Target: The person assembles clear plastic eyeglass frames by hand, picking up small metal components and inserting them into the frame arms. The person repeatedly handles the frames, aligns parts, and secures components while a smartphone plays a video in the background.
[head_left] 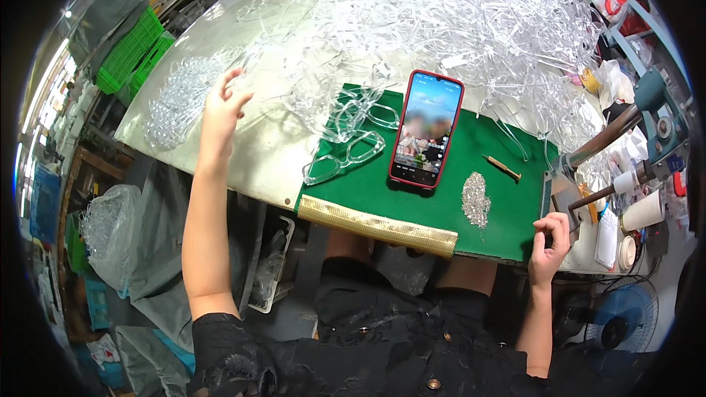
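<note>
My left hand (224,106) is raised over the left part of the table, fingers apart and holding nothing I can see. Beside it lies a stacked row of clear eyeglass frames (180,99). My right hand (550,246) rests at the mat's right front edge by a bench press, its fingers curled in; whatever they may hold is hidden. Between my hands a green mat (353,195) bears loose clear eyeglass frames (346,158), a phone in a red case (426,132), a small brass-coloured screwdriver (503,167) and a heap of tiny metal parts (476,200).
A large tangled pile of clear eyeglass frames (456,15) covers the far table. The metal bench press (607,136) stands at the right, near a white cup (643,212). A gold-coloured strip (375,226) runs along the front edge. A blue fan (621,320) sits below right.
</note>
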